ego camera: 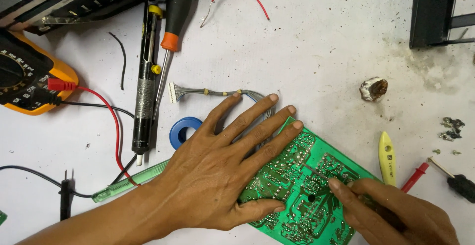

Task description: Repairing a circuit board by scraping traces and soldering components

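A green circuit board (302,195) lies solder side up on the white table, near the front edge. My left hand (222,171) rests flat on its left part, fingers spread, pressing it down. My right hand (396,215) at the lower right grips a thin metal-tipped tool (316,171), whose tip touches the solder joints near the board's middle. A grey wire harness (208,92) with a white connector runs from under my left fingers toward the left.
A desoldering pump (146,81) and an orange-collared screwdriver (170,32) lie upper left, by a yellow multimeter (29,81) with red and black leads. A blue tape roll (184,130), yellow tweezers (387,157), a red probe (414,175), several screws (451,128) and a solder lump (373,88) surround the board.
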